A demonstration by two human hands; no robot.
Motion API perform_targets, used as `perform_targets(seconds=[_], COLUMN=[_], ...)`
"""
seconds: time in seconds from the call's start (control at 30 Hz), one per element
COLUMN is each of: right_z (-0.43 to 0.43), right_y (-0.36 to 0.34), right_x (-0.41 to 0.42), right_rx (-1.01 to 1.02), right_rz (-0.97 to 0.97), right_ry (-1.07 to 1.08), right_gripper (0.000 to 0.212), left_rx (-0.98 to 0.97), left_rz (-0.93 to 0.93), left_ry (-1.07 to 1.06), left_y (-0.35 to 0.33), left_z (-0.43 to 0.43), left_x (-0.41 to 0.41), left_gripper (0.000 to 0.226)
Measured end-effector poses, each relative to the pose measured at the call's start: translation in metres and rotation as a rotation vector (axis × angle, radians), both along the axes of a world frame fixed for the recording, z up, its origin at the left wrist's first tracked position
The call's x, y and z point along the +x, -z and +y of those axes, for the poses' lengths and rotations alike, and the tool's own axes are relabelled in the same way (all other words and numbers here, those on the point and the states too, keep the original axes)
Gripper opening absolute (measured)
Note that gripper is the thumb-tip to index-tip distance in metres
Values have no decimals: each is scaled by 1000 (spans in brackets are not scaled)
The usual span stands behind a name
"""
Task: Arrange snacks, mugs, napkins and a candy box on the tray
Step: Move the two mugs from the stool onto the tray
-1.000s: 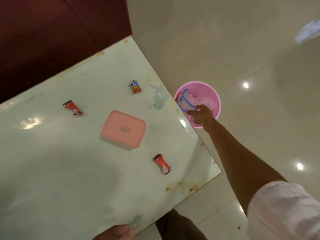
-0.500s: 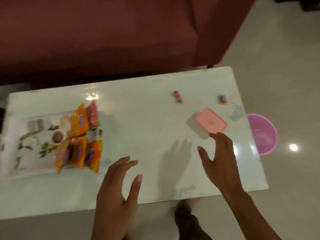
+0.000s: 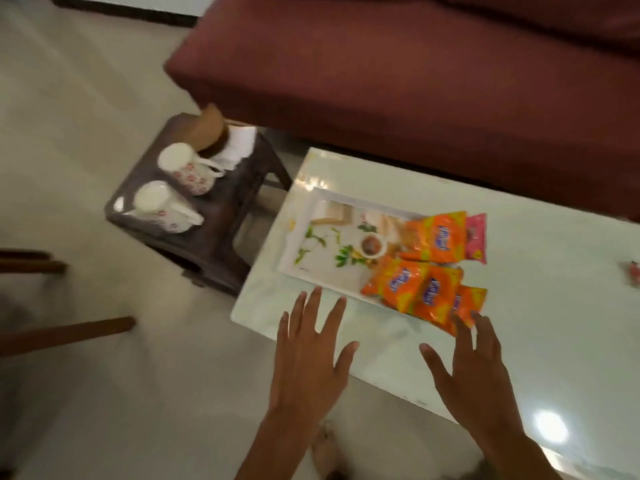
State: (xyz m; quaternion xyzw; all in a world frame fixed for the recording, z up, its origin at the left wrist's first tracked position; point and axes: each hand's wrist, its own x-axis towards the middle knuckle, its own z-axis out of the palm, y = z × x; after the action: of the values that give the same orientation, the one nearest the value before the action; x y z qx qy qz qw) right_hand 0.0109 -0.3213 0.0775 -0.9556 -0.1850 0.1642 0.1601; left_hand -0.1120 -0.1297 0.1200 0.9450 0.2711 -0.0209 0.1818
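A white tray (image 3: 322,268) with a leaf print lies at the left end of the pale table (image 3: 540,327). Several orange snack packets (image 3: 426,289) and one pink packet (image 3: 476,239) rest on its right part. Two white floral mugs (image 3: 185,171) (image 3: 162,207) and white napkins (image 3: 239,147) in a brown holder (image 3: 207,133) stand on a dark stool (image 3: 225,216) left of the table. My left hand (image 3: 308,355) hovers open just in front of the tray. My right hand (image 3: 474,372) is open too, fingertips near the front orange packet.
A dark red sofa (image 3: 415,71) runs behind the table. Wooden chair legs (image 3: 65,332) stick in from the left over the tiled floor. A small red wrapped candy (image 3: 634,271) lies at the right edge.
My view has swung left from the pink bin and box to the tray end. My right hand left the bin; both hands now spread open in front of the tray.
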Motion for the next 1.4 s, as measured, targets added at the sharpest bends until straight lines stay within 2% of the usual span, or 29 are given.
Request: perform_targets(seconds=[0.17,0.43,0.6,0.7,0.83,0.93,1.03,1.13,1.3,1.4], right_z=[90,219,293,336,384,424,461,487,504,506], right_y=[-17,-35,-31,-30,-27,-17,-1,15,27,26], right_x=[-31,-47,-52,-56,-60,-56,-53,-55,-58,-56], right_rx=[-4,190,324,383,417,438,419,434,414,424], right_rz=[14,51,172,274,400,380,358,307,104,78], right_ry=[-71,-211,-264,-265,-250,-216,-156,-136,-163,-170], right_gripper=[68,62,57,53,53,53,50,45,35,28], left_rx=[25,-52,-54,-180,-263,-341,-503,-612,-652,-676], left_rz=[-102,-108,-218,-324,-355,-313,-279,-255,-307,-370], left_ry=[-86,-351,-453,-614,-751,-767,-806,-739,-684,-724], left_y=[-14,-44,-48,-39,-15,11,34,48,54,52], left_z=[76,163,240,293,350,390,421,437,439,431], left_x=[-37,-62,-66,-57,-37,-21,-14,-15,-20,-21], left_gripper=[54,59,53,48,50,53,50,45,42,42])
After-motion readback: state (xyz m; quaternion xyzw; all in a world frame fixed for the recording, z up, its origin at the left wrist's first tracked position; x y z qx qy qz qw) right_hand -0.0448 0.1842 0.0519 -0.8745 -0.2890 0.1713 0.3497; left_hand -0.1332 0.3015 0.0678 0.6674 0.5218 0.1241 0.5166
